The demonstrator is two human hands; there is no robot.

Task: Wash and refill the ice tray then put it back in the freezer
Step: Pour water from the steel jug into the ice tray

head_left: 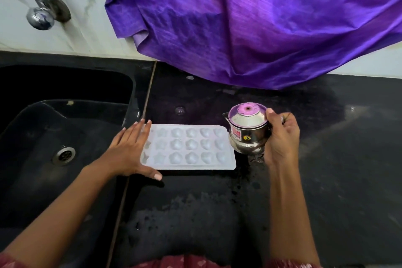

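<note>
Tray (191, 148) lay flat on the black tabletop (326, 159), just right of the sink (32, 137), with its long side running left to right. Our left hand (128, 154) was spread, fingers (139, 128) over the tray's left end and thumb along its near edge, steadying it. Our right hand (280, 139) was closed around a small steel jug (248, 130), held upright at the tray's right end, its spout toward the tray. We judged the washing done, since the tray sat out of the sink and the tabletop around it looked wet. We could not tell whether the moulds held water; they looked pale and glossy, nothing more. No water was pouring. So the refill seemed to be the step in hand, either about to start or just finished. Carrying the tray to the freezer was left, and no freezer showed.
</note>
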